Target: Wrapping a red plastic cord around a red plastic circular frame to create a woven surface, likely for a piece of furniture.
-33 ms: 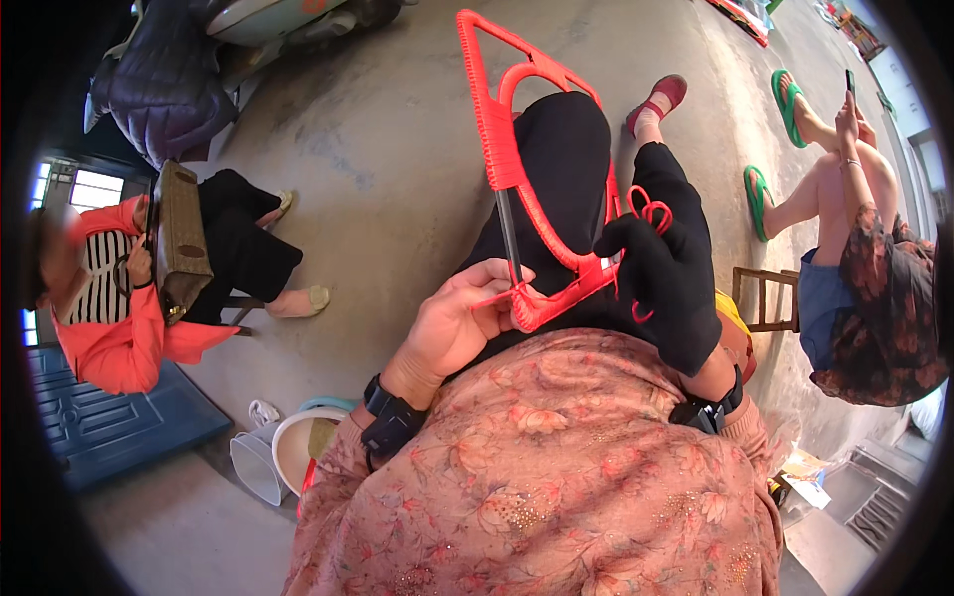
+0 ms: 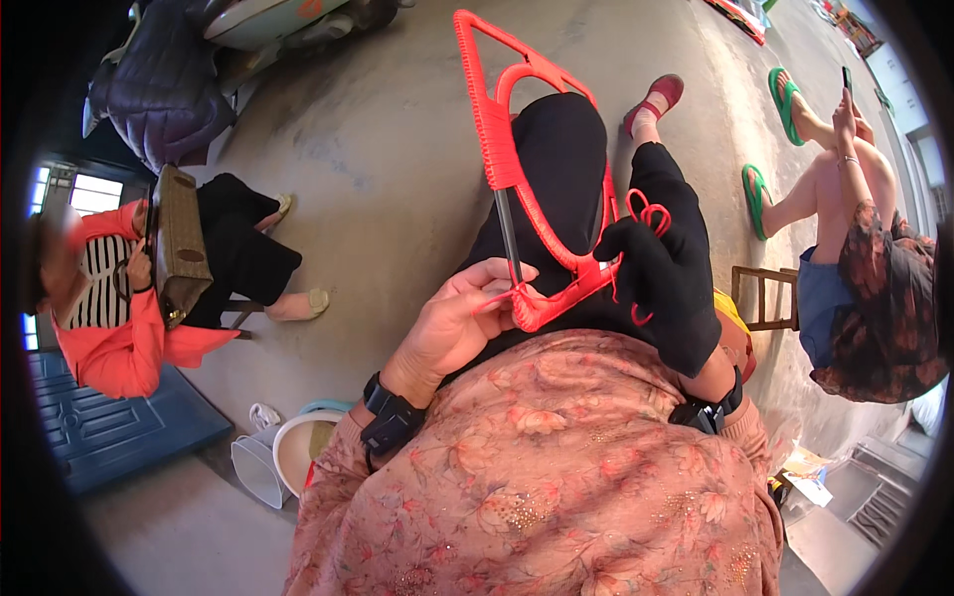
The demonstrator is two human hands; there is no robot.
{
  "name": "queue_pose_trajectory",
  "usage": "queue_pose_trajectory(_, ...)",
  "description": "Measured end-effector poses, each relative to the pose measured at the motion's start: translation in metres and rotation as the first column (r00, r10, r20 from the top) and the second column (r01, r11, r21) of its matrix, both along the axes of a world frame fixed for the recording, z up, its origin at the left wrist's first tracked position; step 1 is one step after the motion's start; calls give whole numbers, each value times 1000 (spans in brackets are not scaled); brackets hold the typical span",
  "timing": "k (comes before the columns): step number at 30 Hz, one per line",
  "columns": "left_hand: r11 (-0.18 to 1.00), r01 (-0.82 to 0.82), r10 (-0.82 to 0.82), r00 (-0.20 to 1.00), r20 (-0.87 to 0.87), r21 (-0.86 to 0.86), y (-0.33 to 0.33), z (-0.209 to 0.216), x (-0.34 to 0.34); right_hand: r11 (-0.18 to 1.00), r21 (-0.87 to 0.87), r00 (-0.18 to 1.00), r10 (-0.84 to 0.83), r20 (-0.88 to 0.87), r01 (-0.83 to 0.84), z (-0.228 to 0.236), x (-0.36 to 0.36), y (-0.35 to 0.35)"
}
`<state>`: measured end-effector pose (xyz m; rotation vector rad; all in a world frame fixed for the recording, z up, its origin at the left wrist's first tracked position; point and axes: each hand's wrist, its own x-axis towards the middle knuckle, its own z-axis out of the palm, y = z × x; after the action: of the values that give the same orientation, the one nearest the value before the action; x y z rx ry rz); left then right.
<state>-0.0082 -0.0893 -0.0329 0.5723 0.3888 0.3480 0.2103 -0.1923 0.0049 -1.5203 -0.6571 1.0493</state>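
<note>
Red cord-wrapped frame (image 2: 504,164) is upper centre, running down to mid-frame, set against the black-trousered knee (image 2: 562,149), likely so the leg braces it and both hands can work the near end. Can't tell if the knee pokes through the inner arch or just backs it. Left hand (image 2: 452,320), bare, is at the near left corner: thumb and fingertips pinched on a thin red strand (image 2: 494,301), probably to keep it taut. Bare fingers suit that fine grip. Just above, a dark rod (image 2: 507,233) shows uncovered between wrapped stretches. Right hand (image 2: 668,293), black-gloved, is right of centre at the frame's right side, fingers curled on slack red cord loops (image 2: 651,211), presumably to keep the spare bunched and off the floor (image 2: 397,149). Glove likely saves skin from cord rub. Whether that grip also clamps the frame: can't tell, knuckles hide it.
</note>
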Motion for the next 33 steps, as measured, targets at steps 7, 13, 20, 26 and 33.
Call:
queue_pose_trajectory(7, 947, 127, -160, 983, 91, 295, 7, 5, 43, 991, -118, 978, -90, -187, 69, 11, 11, -21)
queue_pose_trajectory(13, 956, 96, -134, 983, 122, 276, 13, 13, 60, 960, -28, 901, -270, -339, 277, 5, 22, -47)
queue_pose_trajectory(20, 985, 30, -111, 868, 485, 171, 32, 22, 78, 948, 76, 951, -307, -28, 308, -16, 35, -68)
queue_pose_trajectory(26, 990, 101, -141, 790, 597, 99, 56, 66, 115, 937, 96, 926, -309, -219, 335, -2, 52, -83)
queue_pose_trajectory(33, 813, 98, -334, 886, 321, 574, 49, 137, 137, 884, 303, 933, -318, -169, 356, 24, 67, -88)
